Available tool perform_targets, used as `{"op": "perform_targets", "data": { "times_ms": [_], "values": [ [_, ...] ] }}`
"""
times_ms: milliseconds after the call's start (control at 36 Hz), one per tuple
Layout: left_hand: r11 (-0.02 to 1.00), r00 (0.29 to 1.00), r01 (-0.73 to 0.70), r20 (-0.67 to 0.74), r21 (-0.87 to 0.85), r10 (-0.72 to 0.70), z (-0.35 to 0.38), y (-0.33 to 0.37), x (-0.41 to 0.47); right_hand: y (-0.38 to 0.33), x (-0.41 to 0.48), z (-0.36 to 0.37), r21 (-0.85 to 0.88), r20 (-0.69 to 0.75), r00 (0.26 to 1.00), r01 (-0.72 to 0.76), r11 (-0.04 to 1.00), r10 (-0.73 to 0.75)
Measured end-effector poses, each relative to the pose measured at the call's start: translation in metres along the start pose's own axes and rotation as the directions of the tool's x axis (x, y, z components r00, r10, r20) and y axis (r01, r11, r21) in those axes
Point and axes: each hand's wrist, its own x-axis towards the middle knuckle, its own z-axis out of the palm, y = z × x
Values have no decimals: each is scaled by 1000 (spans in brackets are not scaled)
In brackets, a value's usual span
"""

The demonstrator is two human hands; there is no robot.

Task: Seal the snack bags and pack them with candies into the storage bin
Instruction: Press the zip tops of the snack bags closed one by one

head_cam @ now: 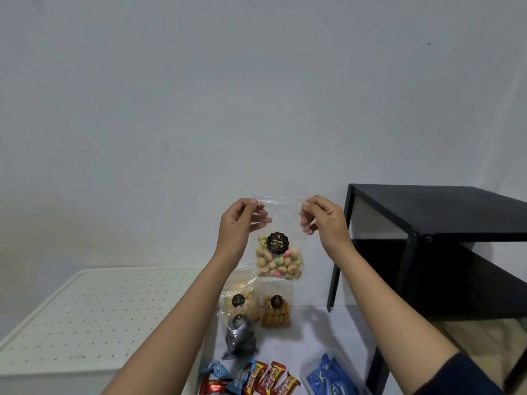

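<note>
Two hands hold one clear plastic snack bag of small pastel-topped biscuits with a round black label (278, 253) in the air, above and to the right of the white perforated plastic storage bin (85, 309); the left hand (242, 220) pinches the bag's top left corner between thumb and fingers, the right hand (322, 220) pinches the top right corner, so the mouth strip is stretched between them; whether that strip is pressed closed I cannot tell. Just right of the bin, on the pale surface, stand three more labelled clear bags: a pale cracker bag (239, 297), a brown snack bag (276, 313), a bag of silvery pieces (239, 339); right of the bin's near corner lie red-wrapped candy bars (268, 380) and blue-wrapped sweets (216, 372). Nothing shows as packed and the bin's top seems covered, so I judge the task barely begun; most of the sealing and all the packing are left.
</note>
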Motion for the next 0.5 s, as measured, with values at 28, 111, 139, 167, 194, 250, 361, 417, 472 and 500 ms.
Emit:
{"op": "perform_targets", "data": {
  "times_ms": [28,111,139,167,194,250,361,417,472,500],
  "values": [
    [1000,1000,-2,6,0,2,1,0,0,0,-1,-2,-6,6,1000,-2,1000,2],
    [1000,1000,-25,11,6,25,4,1,-2,-2,-4,-8,-43,48,999,-3,999,5],
    [999,999,-38,9,14,38,5,1,-3,-3,-5,-9,-56,64,998,-3,998,6],
    [998,999,-50,9,28,50,6,1,-4,-5,-6,-10,-68,80,997,-6,998,11],
    [997,998,-63,13,47,62,8,0,-5,-6,-6,-10,-78,94,995,-11,997,19],
    [992,996,-87,34,86,85,11,-1,-6,-9,-7,-10,-111,130,991,-17,994,31],
    [982,991,-115,83,150,103,13,-4,-9,-16,-6,-9,-275,221,974,15,961,48],
    [976,989,-122,105,181,104,12,-5,-9,-18,-5,-9,-323,247,968,30,946,53],
    [972,986,-127,129,199,102,11,-3,-10,-20,-4,-9,-357,261,964,53,933,45],
    [971,985,-128,142,202,100,10,-2,-11,-20,-4,-9,-371,265,964,67,926,36]
  ]
}}
